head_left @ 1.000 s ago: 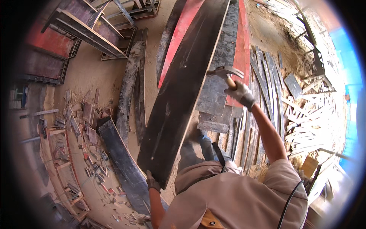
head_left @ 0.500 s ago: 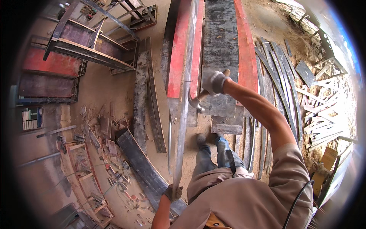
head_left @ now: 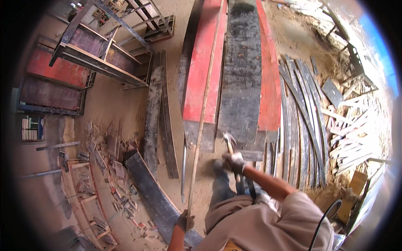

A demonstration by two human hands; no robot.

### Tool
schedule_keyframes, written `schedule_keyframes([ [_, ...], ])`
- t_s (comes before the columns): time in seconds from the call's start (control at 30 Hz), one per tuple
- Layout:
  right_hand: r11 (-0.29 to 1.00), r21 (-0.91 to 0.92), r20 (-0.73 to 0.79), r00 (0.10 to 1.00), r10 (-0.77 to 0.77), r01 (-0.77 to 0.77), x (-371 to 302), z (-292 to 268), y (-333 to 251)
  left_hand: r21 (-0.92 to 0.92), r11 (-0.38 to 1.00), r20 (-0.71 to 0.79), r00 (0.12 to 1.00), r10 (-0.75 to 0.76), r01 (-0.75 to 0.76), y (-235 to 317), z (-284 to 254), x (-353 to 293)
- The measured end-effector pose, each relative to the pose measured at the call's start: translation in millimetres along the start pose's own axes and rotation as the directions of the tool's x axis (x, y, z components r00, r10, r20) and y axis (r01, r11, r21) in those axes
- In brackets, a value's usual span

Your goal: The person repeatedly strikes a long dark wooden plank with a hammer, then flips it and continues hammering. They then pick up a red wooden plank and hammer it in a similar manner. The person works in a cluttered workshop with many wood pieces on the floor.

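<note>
Edge-on from here, the long board (head_left: 204, 106) has its narrow edge up, its near end gripped in the left hand (head_left: 184, 221). Its faces don't show, so I can't tell what's done or left on it. The right hand (head_left: 234, 162) grips a hammer (head_left: 230, 145), apart from the board. A red panel (head_left: 200, 83) and a dark panel (head_left: 240, 83) lie beyond; sandy floor (head_left: 173, 190) gives room leftward, before scattered wood scraps (head_left: 119, 190).

At centre, tan is being shown by the wooden hammer handle (head_left: 230, 146); above, mottled grey-black by a long board (head_left: 240, 79).
</note>
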State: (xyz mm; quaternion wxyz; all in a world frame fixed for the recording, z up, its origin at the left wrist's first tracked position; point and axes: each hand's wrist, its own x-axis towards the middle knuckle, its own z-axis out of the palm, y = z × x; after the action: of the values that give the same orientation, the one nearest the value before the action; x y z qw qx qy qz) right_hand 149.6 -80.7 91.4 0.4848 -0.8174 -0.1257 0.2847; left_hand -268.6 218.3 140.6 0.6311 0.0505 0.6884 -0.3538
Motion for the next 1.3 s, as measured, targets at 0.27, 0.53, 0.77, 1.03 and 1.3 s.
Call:
schedule_keyframes([
  [0.27, 0.370, 0.914, 0.013, 0.924, 0.382, -0.166, 88, -96, -16, 0.357, 0.721, -0.440, 0.574, 0.691, -0.594, -32, 6, 37],
  [0.53, 0.702, 0.678, -0.261, 0.821, 0.508, -0.219, 151, -91, -47, 0.573, 0.727, -0.799, -0.059, 0.599, -0.377, -59, 34, 3],
  [0.77, 0.817, 0.564, -0.457, 0.780, 0.428, -0.118, 93, -67, -48, 0.595, 0.657, -0.788, -0.175, 0.591, -0.463, -52, -5, -7],
  [1.03, 0.579, 0.761, -0.280, 0.656, 0.701, -0.293, 11, 14, -11, 0.905, 0.160, -0.375, -0.559, 0.739, -0.394, 36, -112, -69],
  [1.3, 0.058, 0.955, 0.190, 0.752, 0.631, -0.291, -27, 45, 14, 0.958, -0.120, -0.052, -0.569, 0.821, -0.261, 183, -67, -171],
])
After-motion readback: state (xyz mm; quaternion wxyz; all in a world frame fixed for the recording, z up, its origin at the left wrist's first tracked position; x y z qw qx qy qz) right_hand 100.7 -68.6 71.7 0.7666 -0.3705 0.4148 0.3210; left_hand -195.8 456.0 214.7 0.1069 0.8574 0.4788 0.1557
